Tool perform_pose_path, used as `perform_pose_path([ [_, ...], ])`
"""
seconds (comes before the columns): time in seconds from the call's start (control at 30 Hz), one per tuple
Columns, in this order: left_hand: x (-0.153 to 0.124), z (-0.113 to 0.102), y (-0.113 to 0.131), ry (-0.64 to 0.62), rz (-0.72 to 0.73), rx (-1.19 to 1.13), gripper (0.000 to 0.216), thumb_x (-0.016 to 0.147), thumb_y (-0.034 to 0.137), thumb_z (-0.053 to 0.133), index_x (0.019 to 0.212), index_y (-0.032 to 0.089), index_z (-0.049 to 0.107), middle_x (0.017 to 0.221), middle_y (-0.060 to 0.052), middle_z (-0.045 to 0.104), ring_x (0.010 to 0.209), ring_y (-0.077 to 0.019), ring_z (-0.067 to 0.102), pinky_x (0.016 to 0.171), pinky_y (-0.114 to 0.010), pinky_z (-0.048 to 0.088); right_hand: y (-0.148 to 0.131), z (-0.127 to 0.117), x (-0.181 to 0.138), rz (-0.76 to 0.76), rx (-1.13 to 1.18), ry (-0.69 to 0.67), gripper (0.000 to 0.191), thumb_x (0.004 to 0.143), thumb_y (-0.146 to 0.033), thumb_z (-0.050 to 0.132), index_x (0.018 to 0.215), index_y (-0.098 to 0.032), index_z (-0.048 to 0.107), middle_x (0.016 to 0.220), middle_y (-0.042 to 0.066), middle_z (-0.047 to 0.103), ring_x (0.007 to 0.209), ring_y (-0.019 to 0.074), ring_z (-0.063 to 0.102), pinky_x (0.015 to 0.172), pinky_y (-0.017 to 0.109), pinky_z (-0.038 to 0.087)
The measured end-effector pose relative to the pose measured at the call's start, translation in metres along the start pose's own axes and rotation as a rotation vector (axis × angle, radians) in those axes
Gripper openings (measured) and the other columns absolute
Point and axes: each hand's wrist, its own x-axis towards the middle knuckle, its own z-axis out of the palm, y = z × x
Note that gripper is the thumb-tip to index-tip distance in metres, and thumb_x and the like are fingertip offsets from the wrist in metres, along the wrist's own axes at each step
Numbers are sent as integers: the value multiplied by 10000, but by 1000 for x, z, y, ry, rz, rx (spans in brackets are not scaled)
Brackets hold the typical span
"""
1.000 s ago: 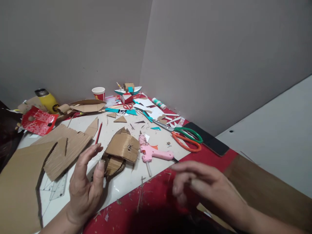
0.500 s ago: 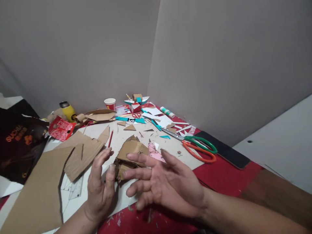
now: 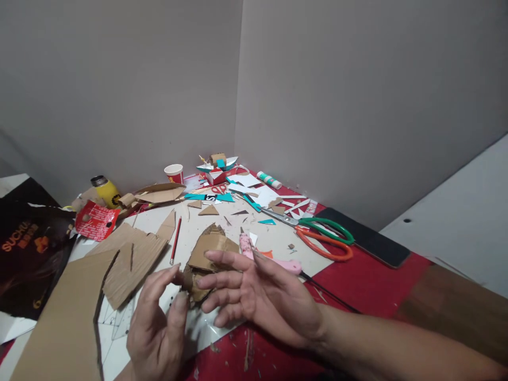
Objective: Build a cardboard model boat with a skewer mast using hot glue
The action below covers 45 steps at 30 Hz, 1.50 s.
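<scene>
My left hand (image 3: 159,323) is raised over the table's front edge, thumb and fingers apart, nothing visible in it. Facing it, my right hand (image 3: 265,301) is spread with its palm turned left, and it holds nothing. Just behind the hands lies a torn, layered piece of brown cardboard (image 3: 214,250), partly covered by the right fingers. Whether those fingertips touch it I cannot tell. A pink glue gun (image 3: 291,265) with a black cord rests behind my right hand, partly hidden by it. The red pencil (image 3: 177,241) lies beyond my left hand.
Large scissors (image 3: 323,227) with green and orange handles lie right, by a black phone (image 3: 365,238). Cut cardboard sheets (image 3: 67,312) and a dark bag (image 3: 32,248) are at left. A yellow bottle (image 3: 105,191), paper cup (image 3: 174,173) and small model boat (image 3: 217,165) stand behind.
The view has shifted slightly. My left hand has moved a little down and toward me, and its wrist has turned. My right hand has shifted slightly left, showing more of the glue gun.
</scene>
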Motion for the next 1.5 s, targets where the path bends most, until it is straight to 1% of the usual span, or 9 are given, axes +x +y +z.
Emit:
perform_pose_path([
  [0.2,3,1,7,-53,94,-46,456,794,-2,627,1206,190,601,1034,-63,620,942,-182,584,824,-315,493,1,-2,-1,-66,-66,-3,506,894,-477,527,1287,-160,550,1168,158,668,994,254,660,847,387,478],
  [0.53,14,3,21,-89,118,-54,315,773,-41,636,1003,173,651,888,-17,662,843,-132,620,717,-239,512,4,-4,-3,-101,-147,1,535,873,-510,555,1302,-190,545,1143,145,683,1003,263,663,847,394,475],
  [1.03,13,6,34,-10,-218,-82,115,823,128,644,817,242,657,797,21,645,772,-118,615,701,-197,505,-1,2,-13,-128,-361,-61,594,903,-544,513,1419,-271,403,1293,130,605,1133,262,602,934,431,429],
  [1.17,13,3,37,-34,-206,-49,85,873,165,582,848,240,613,788,5,618,744,-131,609,662,-218,521,-2,6,-14,-147,-528,-66,690,882,-583,535,1470,-304,308,1314,113,589,1224,241,533,986,426,398],
  [1.27,13,-4,42,-202,-9,-28,112,917,206,524,829,245,582,742,-13,616,726,-160,630,685,-287,568,-9,8,-17,-273,-610,37,715,874,-592,538,1480,-327,267,1440,112,464,1279,257,477,990,456,414],
  [1.33,14,-7,45,-258,102,-57,189,941,262,485,764,250,549,664,-5,584,658,-161,620,692,-329,592,-19,8,-25,-405,-699,204,626,888,-541,547,1444,-351,331,1464,92,429,1261,260,488,951,458,460],
  [1.37,15,-7,45,-228,109,-80,217,947,279,471,741,251,531,642,2,563,632,-156,608,695,-337,596,-26,7,-31,-475,-766,308,551,900,-489,556,1408,-356,388,1405,85,492,1206,252,530,919,449,487],
  [1.43,20,-7,41,-66,40,-109,182,949,260,472,775,254,525,667,10,551,651,-149,602,726,-338,591,-41,5,-44,-641,-925,512,373,902,-372,593,1270,-345,536,1074,55,666,982,214,632,801,393,543],
  [1.5,26,-7,33,49,-44,-99,82,934,213,506,869,252,534,726,15,572,710,-147,618,755,-323,577,-56,1,-54,-779,-1095,664,240,877,-307,641,1117,-318,636,799,3,655,728,154,632,678,313,545],
])
